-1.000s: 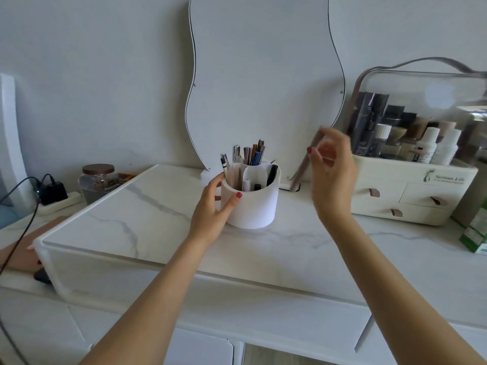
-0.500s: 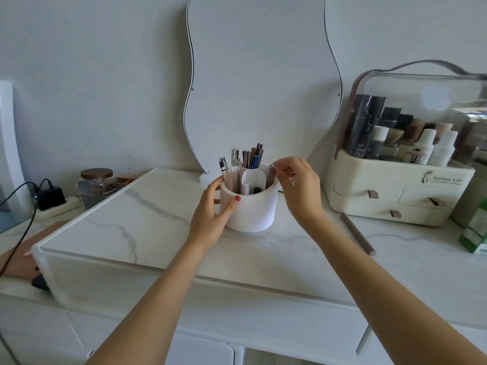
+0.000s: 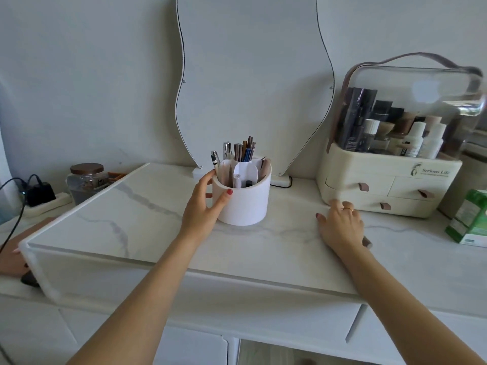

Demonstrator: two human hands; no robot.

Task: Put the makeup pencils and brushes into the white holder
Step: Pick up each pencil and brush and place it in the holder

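My right hand (image 3: 341,226) lay flat, open, on thin brown pencil (image 3: 366,242); pencil end poked out right. My left hand (image 3: 204,206) gripped round white holder (image 3: 243,204), far left.

The right hand (image 3: 341,225) covers most of a brown pencil (image 3: 367,242); only its end shows.

Your tabletop (image 3: 147,206) looks like polished white marble with grey veins. The white holder (image 3: 245,204) seems matt plastic; the organiser lid (image 3: 421,83) is clear, glossy plastic.
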